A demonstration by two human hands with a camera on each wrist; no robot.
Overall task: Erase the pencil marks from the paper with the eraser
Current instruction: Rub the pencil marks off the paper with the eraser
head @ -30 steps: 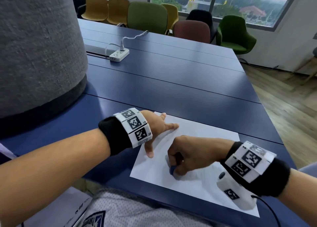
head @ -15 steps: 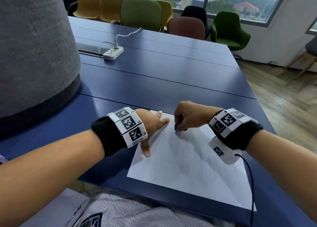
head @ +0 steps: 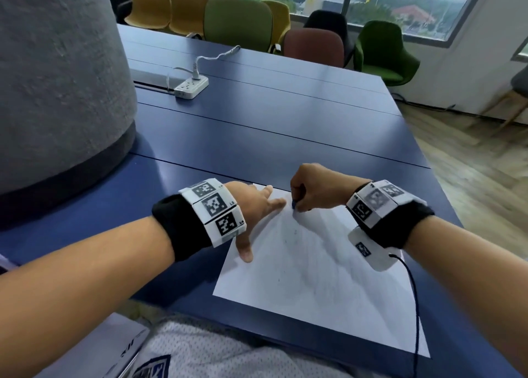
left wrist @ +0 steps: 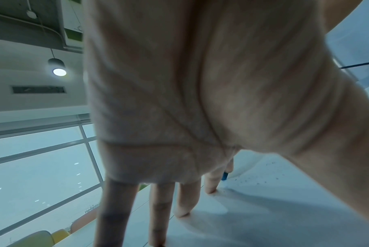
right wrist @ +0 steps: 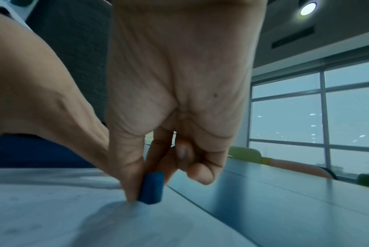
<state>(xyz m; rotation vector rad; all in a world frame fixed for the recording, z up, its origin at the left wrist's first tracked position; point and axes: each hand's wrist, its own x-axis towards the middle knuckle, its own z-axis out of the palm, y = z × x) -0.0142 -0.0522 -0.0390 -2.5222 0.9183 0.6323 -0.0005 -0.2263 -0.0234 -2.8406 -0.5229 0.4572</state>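
Observation:
A white sheet of paper (head: pixel 320 277) lies on the blue table near its front edge, with faint grey pencil smudges and eraser crumbs on it. My right hand (head: pixel 310 189) pinches a small blue eraser (head: pixel 293 204) between thumb and fingers, its tip pressed on the paper near the far left corner. In the right wrist view the eraser (right wrist: pixel 152 188) stands on the sheet (right wrist: pixel 52 213). My left hand (head: pixel 257 206) lies flat with spread fingers on the paper's left edge, holding it down; its fingers (left wrist: pixel 187 198) press on the sheet beside the eraser (left wrist: pixel 224 176).
The blue table (head: pixel 271 131) stretches away from me. A white power strip (head: pixel 191 87) with a cable sits at the back left. A large grey felt-covered column (head: pixel 57 77) stands at the left. Coloured chairs (head: pixel 237 20) line the far side.
My right hand has carried the eraser from the paper's near middle up to its far left corner, where it has stayed for the last half second. The left hand stays pressed on the sheet.

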